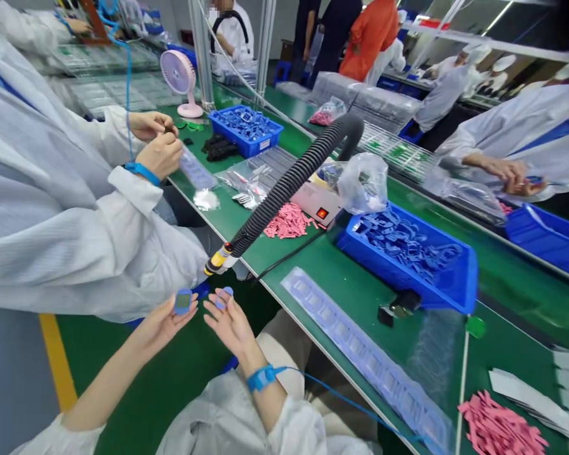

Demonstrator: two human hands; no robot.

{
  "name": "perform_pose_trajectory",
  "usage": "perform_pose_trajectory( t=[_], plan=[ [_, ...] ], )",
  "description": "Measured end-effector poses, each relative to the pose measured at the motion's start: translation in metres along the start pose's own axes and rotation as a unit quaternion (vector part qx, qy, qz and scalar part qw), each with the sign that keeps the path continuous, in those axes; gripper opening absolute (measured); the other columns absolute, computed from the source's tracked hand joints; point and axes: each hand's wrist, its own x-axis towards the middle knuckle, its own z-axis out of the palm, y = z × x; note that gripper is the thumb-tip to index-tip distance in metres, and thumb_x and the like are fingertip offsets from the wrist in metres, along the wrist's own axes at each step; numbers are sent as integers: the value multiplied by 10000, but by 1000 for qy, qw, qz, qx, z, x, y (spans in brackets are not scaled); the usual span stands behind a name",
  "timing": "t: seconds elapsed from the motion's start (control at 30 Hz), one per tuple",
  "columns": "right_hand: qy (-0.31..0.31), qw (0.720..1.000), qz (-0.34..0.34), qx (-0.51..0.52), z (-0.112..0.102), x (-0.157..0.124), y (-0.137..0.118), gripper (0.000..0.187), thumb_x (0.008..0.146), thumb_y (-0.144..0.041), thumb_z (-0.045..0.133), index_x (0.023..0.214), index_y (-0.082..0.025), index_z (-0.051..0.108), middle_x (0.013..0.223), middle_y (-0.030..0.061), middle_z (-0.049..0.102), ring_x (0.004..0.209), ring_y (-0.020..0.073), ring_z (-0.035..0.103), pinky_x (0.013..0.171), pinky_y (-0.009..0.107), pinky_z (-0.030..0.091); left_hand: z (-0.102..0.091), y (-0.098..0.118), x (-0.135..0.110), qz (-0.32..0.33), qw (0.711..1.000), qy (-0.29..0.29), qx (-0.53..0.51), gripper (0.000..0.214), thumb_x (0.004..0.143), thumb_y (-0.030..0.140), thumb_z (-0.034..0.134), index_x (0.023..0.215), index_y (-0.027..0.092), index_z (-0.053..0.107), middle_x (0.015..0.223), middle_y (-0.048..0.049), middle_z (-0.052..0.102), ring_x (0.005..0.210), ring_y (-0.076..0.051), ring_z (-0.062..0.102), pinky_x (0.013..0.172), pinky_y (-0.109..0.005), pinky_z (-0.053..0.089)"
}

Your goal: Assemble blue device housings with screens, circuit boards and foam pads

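Over the gap in front of the bench, my left hand (159, 325) pinches a small blue plastic case with a grey-green square face (183, 302). To its right, my right hand (232, 325) has its fingers closed around a small blue plastic piece (227, 291); its exact kind cannot be made out. The two hands are close but apart. A blue wrist strap (262, 378) with a cord circles my right wrist. Just above the hands hangs the yellow-and-black nozzle (217, 259) of a black corrugated hose (294, 180).
A long clear tray (360, 354) lies along the bench edge. Behind it stands a blue bin (469, 284) of blue parts. Pink strips (289, 221) lie in piles. At left, a co-worker's hands (164, 151) work near a pink fan (179, 74); another person sits opposite.
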Motion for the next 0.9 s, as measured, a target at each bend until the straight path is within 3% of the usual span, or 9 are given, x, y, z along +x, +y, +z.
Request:
perform_pose_trajectory(
  t=[0.1, 0.23, 0.33, 0.43, 0.53, 0.63, 0.77, 0.9],
  plan=[
    [-29, 999, 27, 8, 19, 33, 15, 273, 852, -426, 612, 1023, -212, 621, 1020, 38, 697, 971, 171, 651, 828, 332, 489, -23, 9, -22, 2, 1000, 12, 1, 325, 905, 69, 443, 774, 112, 737, 847, -113, 788, 772, -208, 748, 744, -291, 613],
    [-43, 998, 51, 18, 30, 44, 30, 243, 884, -426, 566, 1029, -236, 614, 1045, 20, 694, 979, 165, 649, 854, 350, 484, -41, 21, -35, 11, 1000, 19, 10, 203, 869, 146, 557, 813, 143, 752, 894, -90, 787, 804, -207, 744, 707, -244, 607],
    [-38, 997, 62, 20, 22, 40, 38, 240, 896, -412, 554, 1042, -232, 615, 1068, 27, 688, 987, 171, 645, 873, 373, 481, -34, 26, -27, 12, 1000, 9, 23, 173, 861, 148, 580, 824, 166, 747, 904, -66, 789, 792, -183, 742, 694, -214, 593],
    [-18, 998, 56, 20, 6, 33, 42, 283, 900, -392, 555, 1080, -179, 603, 1095, 57, 661, 978, 185, 636, 863, 390, 493, -10, 26, -10, 3, 999, -17, 38, 198, 880, 136, 552, 815, 154, 739, 886, -69, 791, 796, -166, 739, 746, -222, 577],
    [19, 999, 29, 19, -12, 27, 40, 305, 906, -368, 551, 1116, -149, 577, 1119, 69, 621, 966, 187, 621, 844, 399, 508, 17, 16, 7, -30, 997, -49, 61, 170, 880, 146, 561, 885, 130, 730, 914, -99, 784, 830, -176, 734, 777, -243, 567],
    [46, 999, 9, 14, -19, 26, 32, 307, 909, -361, 547, 1134, -152, 565, 1122, 69, 609, 947, 184, 618, 824, 395, 517, 31, 3, 11, -79, 990, -78, 89, 152, 855, 178, 611, 918, 98, 723, 895, -143, 779, 798, -204, 739, 750, -270, 571],
    [36, 999, 9, 12, -3, 30, 22, 309, 923, -384, 518, 1144, -171, 560, 1069, 51, 643, 913, 169, 638, 815, 373, 516, 22, -1, -7, -111, 985, -84, 105, 111, 814, 154, 657, 864, 87, 730, 797, -143, 780, 733, -229, 744, 688, -292, 587],
    [-6, 999, 49, 3, 25, 36, 22, 273, 952, -415, 442, 1118, -236, 564, 931, 3, 697, 837, 152, 673, 780, 339, 517, -5, 17, -29, -70, 992, -41, 91, 164, 834, 87, 590, 801, 127, 745, 761, -99, 786, 704, -207, 743, 655, -251, 593]
  ],
)
